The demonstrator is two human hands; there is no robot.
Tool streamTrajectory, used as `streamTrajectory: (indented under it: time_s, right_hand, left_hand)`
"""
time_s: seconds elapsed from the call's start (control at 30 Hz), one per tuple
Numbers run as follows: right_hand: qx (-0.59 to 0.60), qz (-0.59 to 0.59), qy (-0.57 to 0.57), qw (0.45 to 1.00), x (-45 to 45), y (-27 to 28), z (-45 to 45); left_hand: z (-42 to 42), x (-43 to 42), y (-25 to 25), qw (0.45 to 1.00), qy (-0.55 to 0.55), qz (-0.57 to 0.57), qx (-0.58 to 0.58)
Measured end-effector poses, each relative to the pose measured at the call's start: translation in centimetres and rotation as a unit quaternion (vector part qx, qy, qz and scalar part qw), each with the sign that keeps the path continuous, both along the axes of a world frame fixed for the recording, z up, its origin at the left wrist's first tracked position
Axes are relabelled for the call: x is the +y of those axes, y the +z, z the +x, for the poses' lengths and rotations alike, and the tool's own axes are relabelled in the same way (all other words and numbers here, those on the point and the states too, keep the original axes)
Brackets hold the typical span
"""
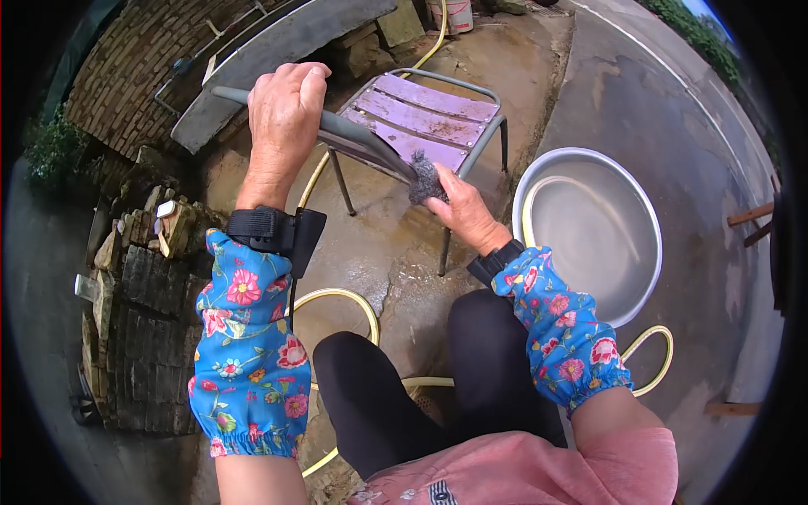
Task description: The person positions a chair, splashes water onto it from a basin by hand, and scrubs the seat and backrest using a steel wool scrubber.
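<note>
A metal-framed chair with worn purple slats (429,105) stands in front of me, its backrest turned toward me. My left hand (284,114) is wrapped round the grey tube of the backrest at its upper left. In my right hand (470,213) is a grey steel wool scourer (425,175), pressed against the right end of the backrest frame. Dirt and brown marks show on the seat slats. To the right of my right hand sits a large metal basin (635,210) holding what looks like water, with a piece of hose running over its left side.
A yellow hose (337,293) loops over the wet concrete around my knees and under the chair. Stacked roof tiles (156,295) and broken stones lie on the left. Behind the chair are a long stone slab (278,59) and a bucket (459,15).
</note>
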State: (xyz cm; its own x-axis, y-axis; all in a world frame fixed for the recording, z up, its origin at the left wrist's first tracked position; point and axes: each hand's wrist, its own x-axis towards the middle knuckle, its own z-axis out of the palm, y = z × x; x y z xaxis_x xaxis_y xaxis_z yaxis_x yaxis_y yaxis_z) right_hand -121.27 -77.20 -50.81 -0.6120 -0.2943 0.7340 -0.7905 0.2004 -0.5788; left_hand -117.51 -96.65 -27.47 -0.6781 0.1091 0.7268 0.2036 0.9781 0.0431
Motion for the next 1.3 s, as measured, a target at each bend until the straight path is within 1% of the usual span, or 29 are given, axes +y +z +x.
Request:
streamTrajectory:
  time_s: [0.03, 0.07, 0.13, 0.17, 0.27, 0.3, 0.4, 0.43, 0.47, 0.53, 0.57, 0.6, 0.67, 0.7, 0.73, 0.8, 0.83, 0.87, 0.93, 0.97, 1.0, 1.03, 1.07, 1.1, 1.13, 1.17, 1.2, 1.23, 1.3]
  right_hand:
    - [-0.150, 0.043, 0.019, 0.988, 1.2, 1.9, 1.1]
    - [-0.149, 0.047, 0.023, 0.988, 1.7, 2.0, 0.9]
    - [-0.068, -0.023, 0.029, 0.997, 2.2, 2.5, 0.1]
    - [-0.034, -0.015, 0.028, 0.999, 2.2, 3.0, -0.3]
    - [-0.055, -0.039, 0.080, 0.995, 0.9, 5.8, 0.0]
    - [-0.044, -0.050, 0.069, 0.995, 0.2, 6.4, 0.1]
    - [-0.022, -0.039, 0.033, 0.998, -0.6, 4.1, 0.4]
    - [-0.060, -0.008, 0.008, 0.998, -0.5, 2.5, 0.3]
    - [-0.061, -0.005, 0.006, 0.998, 0.1, 0.0, 0.2]
    - [-0.113, 0.155, -0.025, 0.981, 1.7, -3.6, -0.9]
    - [-0.099, 0.107, -0.015, 0.989, 1.9, -1.9, -0.5]
    - [-0.083, 0.059, -0.020, 0.995, 1.9, -0.2, -0.3]
    - [-0.112, -0.014, -0.003, 0.994, 1.2, 6.6, 1.9]
    - [-0.011, -0.053, 0.011, 0.998, 0.3, 9.0, 2.6]
    - [-0.013, -0.048, 0.012, 0.999, -0.8, 9.1, 2.9]
    - [-0.026, -0.112, -0.003, 0.993, -2.7, 8.9, 3.0]
    - [-0.115, -0.114, -0.028, 0.986, -3.0, 7.3, 3.4]
    - [-0.161, -0.130, -0.033, 0.978, -3.5, 4.3, 2.6]
    - [-0.191, -0.089, -0.064, 0.975, -3.3, 2.2, 2.8]
    - [-0.191, -0.085, -0.069, 0.976, -2.9, 2.0, 3.0]
    - [-0.180, -0.099, -0.069, 0.976, -2.7, 3.5, 3.5]
    - [-0.166, -0.116, -0.066, 0.977, -2.7, 5.5, 3.6]
    - [-0.161, -0.112, -0.065, 0.978, -2.9, 8.0, 3.9]
    - [-0.133, -0.145, -0.035, 0.980, -3.2, 10.8, 4.3]
    - [-0.105, -0.180, -0.006, 0.978, -3.5, 12.3, 4.3]
    - [-0.110, -0.188, 0.001, 0.976, -3.8, 12.4, 4.2]
    - [-0.108, -0.187, 0.001, 0.976, -3.6, 11.3, 4.2]
    - [-0.132, -0.140, -0.046, 0.980, -3.6, 8.8, 3.9]
    - [-0.176, -0.035, -0.110, 0.978, -3.1, 1.5, 2.8]
  left_hand:
    - [-0.1, -0.1, 0.1, 1.000, 0.000, -0.003, -0.001]
    - [0.0, -0.2, 0.1, 1.000, 0.002, -0.005, -0.002]
    - [0.0, -0.3, -0.1, 1.000, 0.003, 0.003, 0.005]
    - [0.0, -0.4, -0.1, 1.000, 0.000, -0.007, 0.015]
    - [-0.1, -0.3, -0.1, 0.999, 0.005, -0.010, 0.031]
    - [-0.2, -0.3, -0.1, 1.000, 0.008, -0.010, 0.025]
    - [-0.6, -0.1, -0.2, 1.000, 0.007, -0.002, 0.024]
    - [-0.8, -0.1, -0.3, 0.999, 0.004, -0.008, 0.033]
    - [-0.6, -0.2, -0.4, 0.999, 0.000, -0.014, 0.043]
    - [-0.4, -0.6, -0.5, 0.998, 0.000, -0.036, 0.043]
    - [-0.6, -1.0, -0.5, 0.997, 0.002, -0.060, 0.041]
    - [-1.1, -1.1, -0.8, 0.996, -0.007, -0.046, 0.073]
    - [-0.3, -0.3, -0.3, 0.994, 0.008, -0.083, 0.064]
    - [-0.6, -0.3, -0.6, 0.995, 0.009, -0.077, 0.062]
    - [-0.8, -0.5, -0.7, 0.994, 0.003, -0.081, 0.077]
    - [-0.7, -0.9, -0.7, 0.991, 0.002, -0.087, 0.098]
    - [-0.8, -0.8, -0.6, 0.993, -0.003, -0.069, 0.091]
    - [-1.0, -0.6, -0.7, 0.995, -0.007, -0.050, 0.081]
    - [-0.6, -0.3, -0.8, 0.994, -0.010, -0.053, 0.098]
    - [-0.1, 0.0, -0.5, 0.994, 0.025, -0.083, 0.059]
    - [0.3, 0.0, -0.1, 0.991, 0.064, -0.114, 0.024]
    - [0.0, -0.3, -0.1, 0.991, 0.067, -0.110, 0.031]
    - [-0.4, -0.7, -0.4, 0.993, 0.051, -0.092, 0.045]
    - [-0.5, -0.8, -0.8, 0.995, 0.032, -0.073, 0.055]
    - [-0.4, -0.6, -0.8, 0.995, 0.032, -0.069, 0.057]
    - [-0.3, -0.4, -0.6, 0.995, 0.035, -0.074, 0.054]
    - [-0.2, -0.2, -0.3, 0.995, 0.039, -0.079, 0.051]
    - [-0.6, -0.6, -0.4, 0.994, 0.043, -0.078, 0.057]
    - [-0.7, -0.6, -0.8, 0.996, 0.034, -0.060, 0.049]
